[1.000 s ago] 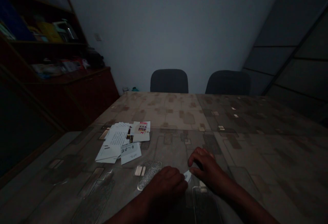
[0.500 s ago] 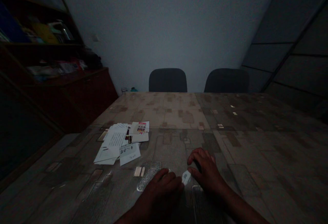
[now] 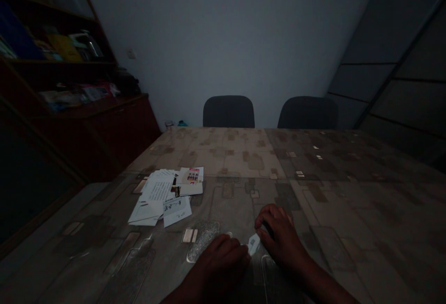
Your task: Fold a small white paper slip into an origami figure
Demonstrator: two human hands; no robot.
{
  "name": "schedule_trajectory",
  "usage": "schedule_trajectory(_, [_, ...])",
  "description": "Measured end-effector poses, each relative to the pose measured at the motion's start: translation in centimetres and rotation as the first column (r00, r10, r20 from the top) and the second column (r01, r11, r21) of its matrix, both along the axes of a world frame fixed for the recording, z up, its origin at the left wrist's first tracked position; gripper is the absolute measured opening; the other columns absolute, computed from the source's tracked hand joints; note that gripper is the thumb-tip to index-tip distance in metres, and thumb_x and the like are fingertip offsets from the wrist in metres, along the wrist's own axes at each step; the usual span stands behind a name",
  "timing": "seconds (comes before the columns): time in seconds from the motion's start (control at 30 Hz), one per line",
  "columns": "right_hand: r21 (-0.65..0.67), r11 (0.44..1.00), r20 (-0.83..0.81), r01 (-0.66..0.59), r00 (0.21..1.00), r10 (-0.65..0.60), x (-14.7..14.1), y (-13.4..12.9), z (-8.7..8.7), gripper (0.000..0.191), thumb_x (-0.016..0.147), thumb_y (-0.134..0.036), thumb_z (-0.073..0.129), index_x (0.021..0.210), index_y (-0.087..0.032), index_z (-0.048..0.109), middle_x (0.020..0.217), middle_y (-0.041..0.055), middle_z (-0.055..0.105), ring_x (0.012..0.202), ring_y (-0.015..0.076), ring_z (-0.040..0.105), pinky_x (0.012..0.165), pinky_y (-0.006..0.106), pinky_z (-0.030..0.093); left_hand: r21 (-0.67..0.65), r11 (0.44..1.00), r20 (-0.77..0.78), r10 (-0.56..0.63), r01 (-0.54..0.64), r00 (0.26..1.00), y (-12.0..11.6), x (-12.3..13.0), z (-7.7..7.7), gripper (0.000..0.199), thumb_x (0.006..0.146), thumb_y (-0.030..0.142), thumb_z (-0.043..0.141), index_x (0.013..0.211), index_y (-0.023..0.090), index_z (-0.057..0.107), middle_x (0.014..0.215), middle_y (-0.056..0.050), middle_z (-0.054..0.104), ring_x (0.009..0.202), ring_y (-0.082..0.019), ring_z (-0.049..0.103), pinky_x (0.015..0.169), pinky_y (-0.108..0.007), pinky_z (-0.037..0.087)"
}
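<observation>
Low over the near part of the table, a small piece of white paper [image 3: 254, 244] with dark print shows between my two hands. My left hand [image 3: 223, 260] has its fingers curled in and closes on the paper's left end. On the other side, my right hand [image 3: 277, 232] bends thumb and forefinger together at the paper's upper right edge. A dark gap shows between that thumb and forefinger. My fingers cover both ends of the paper, and the dim light hides its exact shape.
Left of my hands, a loose pile of printed white papers and cards [image 3: 153, 202] lies on the patterned tablecloth [image 3: 226, 155]. Two dark chairs [image 3: 228, 112] stand across the table by the wall. A filled wooden cabinet [image 3: 118, 123] is at the far left.
The view has tipped up very slightly. Both hands stay almost in place around the small piece of paper, which has turned a little.
</observation>
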State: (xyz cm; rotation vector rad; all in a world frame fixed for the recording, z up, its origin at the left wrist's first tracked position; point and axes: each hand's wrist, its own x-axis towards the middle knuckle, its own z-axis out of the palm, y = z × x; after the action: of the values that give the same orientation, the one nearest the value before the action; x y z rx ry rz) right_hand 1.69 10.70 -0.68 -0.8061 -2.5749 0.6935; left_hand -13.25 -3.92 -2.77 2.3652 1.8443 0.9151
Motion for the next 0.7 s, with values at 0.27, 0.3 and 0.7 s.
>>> schedule_trajectory(0.27, [0.028,0.998,0.009,0.061,0.998,-0.061,-0.45,-0.98,-0.31,0.014,0.075,-0.017,0.065,0.087,-0.022,0.06,0.099,0.005,0.057,0.096,0.0267,0.051,0.084,0.041,0.036,-0.051,0.999,0.003,-0.014,0.014,1.0,0.01,0.21,0.67,0.016,0.097,0.013,0.044,0.103,0.021,0.057,0.087,-0.002,0.062,0.078,-0.016,0.057,0.079,-0.028,0.046])
schedule_trajectory(0.3, [0.022,0.998,0.008,0.06,0.998,-0.061,-0.41,-0.9,-0.34,0.013,0.076,-0.016,0.064,0.087,-0.022,0.06,0.099,0.0048,0.057,0.096,0.0264,0.051,0.085,0.041,0.036,-0.078,0.997,0.007,-0.018,0.019,1.0,-0.02,0.21,0.79,0.017,0.097,0.013,0.045,0.105,0.02,0.056,0.088,-0.002,0.063,0.079,-0.016,0.057,0.078,-0.028,0.046])
schedule_trajectory(0.7, [-0.021,0.997,-0.057,0.068,0.996,-0.069,0.22,-0.05,-0.49,0.015,0.08,-0.009,0.054,0.084,-0.023,0.06,0.099,0.0032,0.059,0.098,0.0244,0.051,0.086,0.04,0.035,-0.119,0.992,0.064,-0.031,0.039,0.997,-0.4,-0.34,0.06,0.012,0.097,0.016,0.046,0.102,0.021,0.056,0.087,-0.002,0.063,0.079,-0.016,0.056,0.074,-0.026,0.046])
